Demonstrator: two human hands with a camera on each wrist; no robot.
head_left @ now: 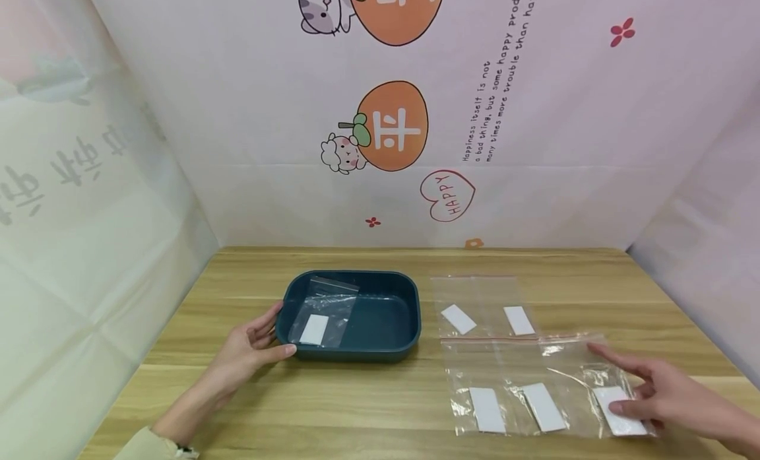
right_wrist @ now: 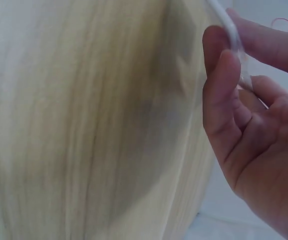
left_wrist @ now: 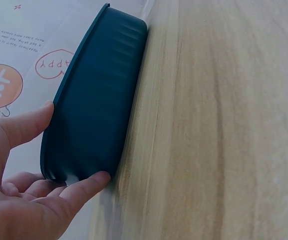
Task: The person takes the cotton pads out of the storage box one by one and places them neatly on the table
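A dark teal plastic box [head_left: 380, 354] stands on the wooden table, open at the top. Inside, on its left side, lies a clear zip bag [head_left: 338, 305] holding a white rectangular piece [head_left: 313, 328]. My left hand [head_left: 252, 344] holds the box's near left corner; in the left wrist view, thumb [left_wrist: 26, 125] and fingers [left_wrist: 79, 192] meet its side. At the right, my right hand [head_left: 665, 394] pinches the rightmost front zip bag [head_left: 602, 374], its thumb over the white piece [head_left: 626, 422] inside. The right wrist view shows the bag edge-on between fingers and thumb.
More clear zip bags with white pieces lie at the right of the box, overlapping in two rows: a front row [head_left: 516, 367] and a back row [head_left: 487, 292]. Printed cloth [head_left: 267, 202] walls in the table [head_left: 356, 407] at the back and sides.
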